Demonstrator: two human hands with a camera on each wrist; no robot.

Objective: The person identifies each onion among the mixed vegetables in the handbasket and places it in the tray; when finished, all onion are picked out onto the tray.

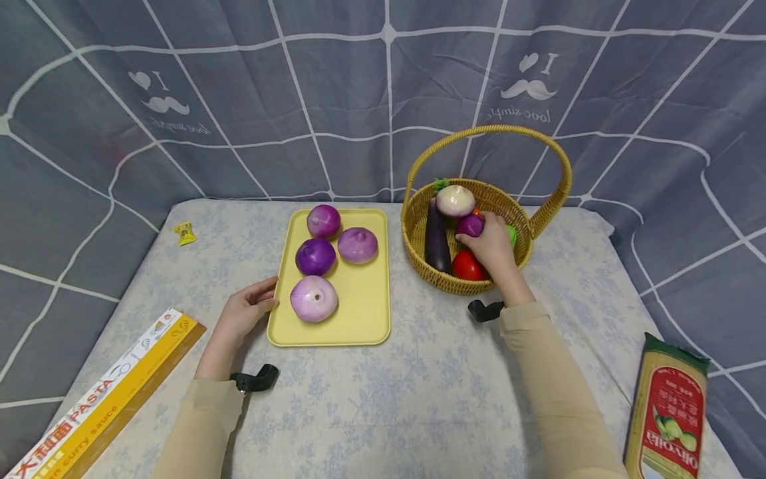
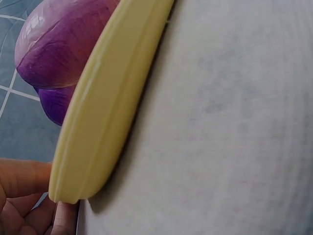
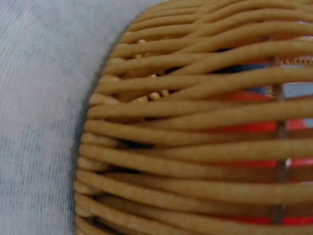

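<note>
Inside the wicker basket (image 1: 419, 259), my right hand (image 1: 493, 242) pinches a small purple onion (image 1: 469, 226) between thumb and fingers. Around it lie a white-and-purple turnip (image 1: 455, 201), a long eggplant (image 1: 437, 239), a red tomato (image 1: 468, 266) and something green (image 1: 512, 235), partly hidden by the hand. My left hand (image 1: 244, 307) holds the left rim of a yellow tray (image 1: 363, 303), with a finger beneath the edge in the left wrist view. Several purple onions rest on the tray, the palest (image 1: 314, 299) nearest the front. The basket's weave (image 3: 195, 137) hides the right hand in the right wrist view.
A pasta box (image 1: 114, 392) lies at the front left and a small yellow packet (image 1: 185, 233) at the back left. At the front right is a bag of pasta (image 1: 668, 409). The basket's tall handle (image 1: 487, 129) arches over its contents. A grey curtain (image 1: 347, 86) hangs behind the table.
</note>
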